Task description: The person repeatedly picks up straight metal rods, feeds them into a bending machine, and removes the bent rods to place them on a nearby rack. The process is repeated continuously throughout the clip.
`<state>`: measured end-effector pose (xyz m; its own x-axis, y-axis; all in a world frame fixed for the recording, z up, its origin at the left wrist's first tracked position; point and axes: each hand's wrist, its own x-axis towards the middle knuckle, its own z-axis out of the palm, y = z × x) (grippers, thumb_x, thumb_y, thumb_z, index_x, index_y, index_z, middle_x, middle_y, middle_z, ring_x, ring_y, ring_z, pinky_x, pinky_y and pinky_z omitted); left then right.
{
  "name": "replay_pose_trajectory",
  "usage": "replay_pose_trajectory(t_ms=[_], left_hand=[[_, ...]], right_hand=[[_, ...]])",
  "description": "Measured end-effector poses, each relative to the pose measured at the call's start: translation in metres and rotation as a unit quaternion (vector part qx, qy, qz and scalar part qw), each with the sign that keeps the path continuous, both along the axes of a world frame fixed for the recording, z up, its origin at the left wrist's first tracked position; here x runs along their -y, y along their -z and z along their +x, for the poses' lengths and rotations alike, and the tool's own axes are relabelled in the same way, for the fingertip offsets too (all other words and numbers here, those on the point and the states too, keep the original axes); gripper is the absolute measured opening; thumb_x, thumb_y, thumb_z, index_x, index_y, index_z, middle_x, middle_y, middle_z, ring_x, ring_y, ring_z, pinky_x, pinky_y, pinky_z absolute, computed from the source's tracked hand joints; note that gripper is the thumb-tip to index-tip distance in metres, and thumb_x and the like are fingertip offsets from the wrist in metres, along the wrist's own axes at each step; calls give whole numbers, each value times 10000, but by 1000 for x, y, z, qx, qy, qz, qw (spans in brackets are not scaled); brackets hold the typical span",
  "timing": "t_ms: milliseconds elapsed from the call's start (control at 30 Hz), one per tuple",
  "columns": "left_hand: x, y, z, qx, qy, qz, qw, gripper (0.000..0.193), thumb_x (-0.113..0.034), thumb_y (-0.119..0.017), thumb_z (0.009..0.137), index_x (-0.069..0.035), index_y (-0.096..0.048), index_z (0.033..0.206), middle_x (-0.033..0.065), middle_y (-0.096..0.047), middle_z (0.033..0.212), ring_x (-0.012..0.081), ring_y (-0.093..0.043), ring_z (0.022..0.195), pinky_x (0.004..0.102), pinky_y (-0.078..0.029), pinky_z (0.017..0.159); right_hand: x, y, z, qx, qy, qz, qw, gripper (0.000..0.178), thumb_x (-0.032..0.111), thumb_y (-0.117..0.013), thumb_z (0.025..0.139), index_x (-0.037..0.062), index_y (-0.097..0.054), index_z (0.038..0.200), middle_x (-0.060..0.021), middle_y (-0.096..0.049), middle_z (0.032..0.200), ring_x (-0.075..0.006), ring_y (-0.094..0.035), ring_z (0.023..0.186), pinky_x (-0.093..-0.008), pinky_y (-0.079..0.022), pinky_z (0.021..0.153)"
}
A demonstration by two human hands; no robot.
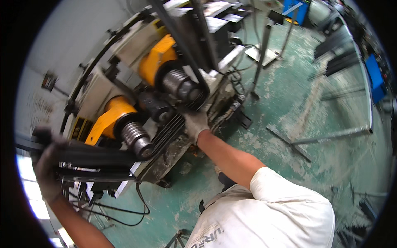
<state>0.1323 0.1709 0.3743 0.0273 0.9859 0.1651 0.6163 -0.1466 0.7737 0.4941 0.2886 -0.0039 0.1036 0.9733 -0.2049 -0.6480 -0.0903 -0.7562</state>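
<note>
The left hand point(47, 167), in a dark glove, is wrapped around a bundle of dark metal strips point(95, 159) at the lower left, its fingers closed over them. The strips run from that hand up across the bending machine point(120, 82), passing the lower grooved roller point(136, 138) and the upper grooved roller point(180, 84), each under a yellow guard point(155, 58). The right hand point(195, 123), in a pale glove, presses on the strips between the two rollers; whether its fingers close around them cannot be told. Cables point(124, 211) lie on the green floor point(289, 124) below the machine.
</note>
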Motion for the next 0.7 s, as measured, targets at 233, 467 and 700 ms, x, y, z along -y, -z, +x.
replay_pose_trajectory(t_ms=[233,467,700], left_hand=[[136,54,119,-3,-134,234,963,393,-249,-583,1063,39,-730,1286,230,-779,1159,346,-756,1073,483,-603,997],[219,302,100,173,-219,209,937,205,-127,-762,1006,-8,-821,1162,156,-833,1080,233,-791,1036,376,-614,897],[283,508,414,693,-140,-391,589,364,-162,-648,930,49,-754,1207,221,-773,1197,388,-711,1184,556,-531,1108]], right_hand=[[153,-1,154,138,83,-127,979,332,235,-807,1027,14,-759,1271,-66,-795,1140,-175,-719,994,-388,-595,902],[320,27,441,405,372,-248,797,304,315,-764,1089,12,-750,1064,-28,-711,781,-156,-643,682,-388,-537,646],[422,-21,743,678,537,-208,457,476,524,-716,1056,72,-768,1196,-289,-785,1095,-541,-736,1071,-569,-587,888]])
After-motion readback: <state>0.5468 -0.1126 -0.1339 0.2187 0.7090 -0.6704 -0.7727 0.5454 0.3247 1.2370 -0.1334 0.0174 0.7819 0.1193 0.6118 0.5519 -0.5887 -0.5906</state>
